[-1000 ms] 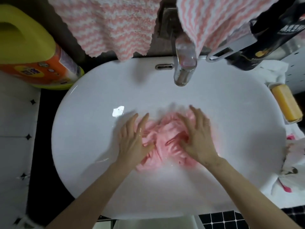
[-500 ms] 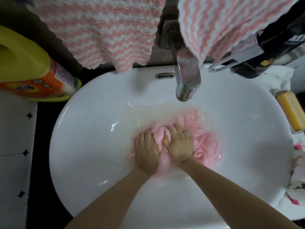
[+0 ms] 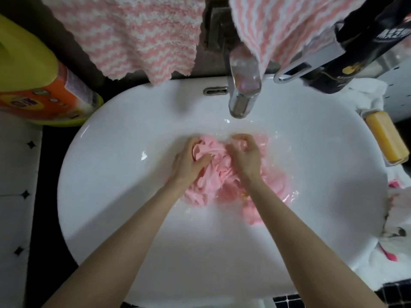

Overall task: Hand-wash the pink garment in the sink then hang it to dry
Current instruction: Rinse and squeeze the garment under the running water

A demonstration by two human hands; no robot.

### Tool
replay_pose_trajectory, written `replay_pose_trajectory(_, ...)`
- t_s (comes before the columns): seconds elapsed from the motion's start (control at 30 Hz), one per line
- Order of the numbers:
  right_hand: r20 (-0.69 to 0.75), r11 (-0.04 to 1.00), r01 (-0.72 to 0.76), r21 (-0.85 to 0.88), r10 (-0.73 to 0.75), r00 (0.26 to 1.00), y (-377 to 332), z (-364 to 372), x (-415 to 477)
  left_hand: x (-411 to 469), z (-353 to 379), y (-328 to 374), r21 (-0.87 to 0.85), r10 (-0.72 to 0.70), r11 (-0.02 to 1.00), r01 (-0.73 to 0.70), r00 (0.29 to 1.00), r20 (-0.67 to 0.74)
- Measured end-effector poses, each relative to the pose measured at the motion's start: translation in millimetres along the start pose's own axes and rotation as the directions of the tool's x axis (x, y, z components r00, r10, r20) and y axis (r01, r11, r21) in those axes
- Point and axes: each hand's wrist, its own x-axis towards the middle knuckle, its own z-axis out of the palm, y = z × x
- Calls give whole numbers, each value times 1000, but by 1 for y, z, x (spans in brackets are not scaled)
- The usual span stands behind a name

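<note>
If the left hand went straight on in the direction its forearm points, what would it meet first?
The left hand would first meet the garment it grips, and just past that bunch the right hand. The faucet lies farther along that line but probably higher; depth is unclear.

A white oval ceramic sink basin (image 3: 115, 218) fills the middle, set in a dark countertop (image 3: 49, 207). On the basin's wet bottom, slightly right of centre, lies a crumpled wet pink garment (image 3: 213, 174). A chrome tap (image 3: 243, 90) rises from the far rim, with a small metal overflow slot (image 3: 216, 90) to its left. At the far left, just beside the rim, stands a yellow plastic detergent jug with an orange label (image 3: 40, 85). At the right edge sits a yellow bar of soap (image 3: 387, 141), and nearer lies a white cloth with pink marks (image 3: 400, 210).
</note>
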Motion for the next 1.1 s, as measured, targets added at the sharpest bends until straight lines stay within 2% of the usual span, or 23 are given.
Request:
replay_pose_trajectory(0.07,56,959,-82,273,70,996,-8,-22,-4,-11,-11,14,-357,59,933,-50,998,15)
replay_pose_trajectory(0.1,100,931,-111,348,81,992,-13,-33,-9,-19,-15,18,-460,94,885,-77,995,14)
replay_pose_trajectory(0.17,173,910,-137,391,73,982,-14,-53,-26,-38,-20,22,-558,122,826,-73,991,50)
replay_pose_trajectory(0.2,203,916,-146,373,73,976,-12,-60,-36,-49,-20,23,-571,83,821,-30,994,67)
replay_pose_trajectory(0.23,214,942,-125,312,59,975,-6,-64,-45,-60,-19,23,-504,34,864,7,997,72)
replay_pose_trajectory(0.27,202,981,-60,185,22,979,1,-67,-54,-70,-15,18,-347,-3,938,19,999,46)
replay_pose_trajectory(0.3,189,998,59,-14,-56,980,7,-66,-61,-78,-12,13,-92,-14,996,15,1000,4)
replay_pose_trajectory(0.33,205,945,215,-248,-165,965,14,-64,-65,-85,-6,4,183,18,983,-13,999,-29)
replay_pose_trajectory(0.37,265,832,361,-421,-268,926,20,-60,-65,-90,-1,-5,395,92,916,-68,995,-44)
replay_pose_trajectory(0.4,348,732,464,-499,-321,881,25,-54,-62,-93,5,-14,521,168,846,-113,984,-60)
replay_pose_trajectory(0.43,411,692,505,-516,-318,855,28,-47,-58,-93,10,-20,585,216,801,-127,973,-86)
replay_pose_trajectory(0.5,482,649,547,-528,-302,823,36,-33,-46,-90,21,-29,577,213,811,-97,967,-137)
replay_pose_trajectory(0.6,549,499,630,-595,-321,772,51,-18,-42,-88,42,-28,576,215,814,-79,961,-172)
replay_pose_trajectory(0.67,495,507,601,-618,-343,798,55,-13,-45,-86,51,-31,641,265,762,-90,947,-183)
replay_pose_trajectory(0.73,361,517,565,-643,-446,819,54,-8,-45,-77,54,-38,696,343,710,-104,915,-213)
replay_pose_trajectory(0.83,276,494,548,-675,-520,808,48,0,-39,-60,55,-48,749,449,650,-131,861,-239)
replay_pose_trajectory(0.97,262,509,507,-695,-478,838,41,8,-26,-40,56,-49,758,512,631,-166,823,-246)
replay_pose_trajectory(1.1,345,586,484,-650,-340,875,31,14,-11,-18,51,-42,789,442,596,-149,881,-168)
